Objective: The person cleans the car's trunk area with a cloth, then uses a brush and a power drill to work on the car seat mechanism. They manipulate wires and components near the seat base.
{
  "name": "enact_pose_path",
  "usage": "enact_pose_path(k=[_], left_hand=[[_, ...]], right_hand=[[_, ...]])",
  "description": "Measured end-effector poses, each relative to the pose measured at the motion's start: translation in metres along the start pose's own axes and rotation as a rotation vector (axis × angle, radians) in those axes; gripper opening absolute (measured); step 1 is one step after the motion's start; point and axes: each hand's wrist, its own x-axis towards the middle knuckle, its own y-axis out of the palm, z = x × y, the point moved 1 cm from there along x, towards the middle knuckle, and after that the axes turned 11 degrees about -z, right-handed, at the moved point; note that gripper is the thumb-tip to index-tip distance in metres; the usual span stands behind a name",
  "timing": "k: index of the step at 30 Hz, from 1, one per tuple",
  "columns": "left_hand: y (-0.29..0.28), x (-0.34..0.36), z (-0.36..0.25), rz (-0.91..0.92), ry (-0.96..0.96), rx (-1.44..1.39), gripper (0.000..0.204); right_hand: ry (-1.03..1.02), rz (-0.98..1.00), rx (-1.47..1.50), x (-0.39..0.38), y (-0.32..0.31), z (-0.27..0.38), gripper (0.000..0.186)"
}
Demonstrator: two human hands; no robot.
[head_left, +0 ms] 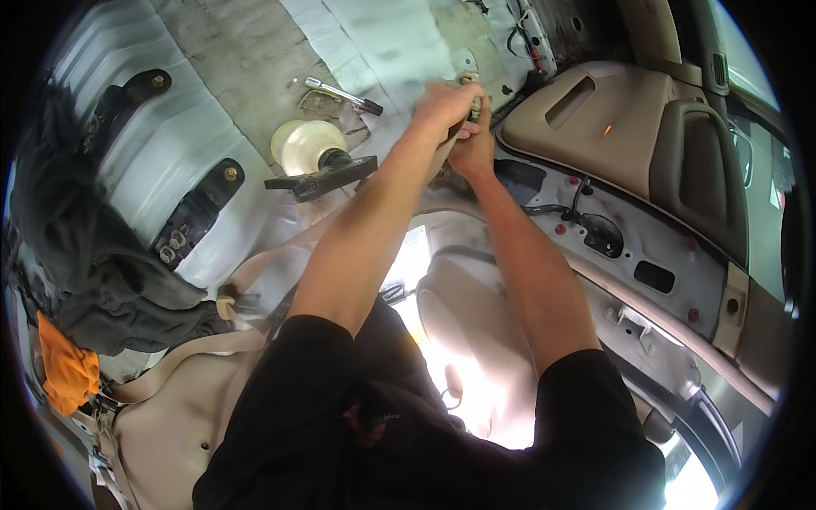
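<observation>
Two together: left hand, right hand, in a stripped car.
Head view: both grip a tan belt over stained floor, between a shiny tool and smooth trim; leftward, ribbed metal and crumpled cloth.

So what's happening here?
Inside a partly stripped vehicle, a person has their left hand and right hand together around a small fitting, near a beige panel. Fingers hide the exact grip. To the left, a silver-and-black tool lies near a round, pale yellow object with a black base.
</observation>
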Motion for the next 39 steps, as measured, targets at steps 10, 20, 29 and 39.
enact_pose_path(k=[10,20,29,39], left_hand=[[-0.036,-0.015,-0.015,-0.121,0.017,-0.232,0.071],[-0.044,-0.049,0.014,-0.532,0.673,0.629,0.086],[-0.09,-0.029,0.046,-0.555,0.599,0.68,0.041],[-0.054,-0.05,0.051,-0.689,1.196,0.673,0.046]], right_hand=[[-0.039,0.152,0.025,0.006,-0.004,0.029,0.107],[0.085,0.471,0.261,0.051,-0.013,-0.006,0.109],[0.388,0.737,0.155,0.096,-0.047,0.036,0.106],[0.61,0.887,0.107,0.091,-0.07,0.019,0.093]])
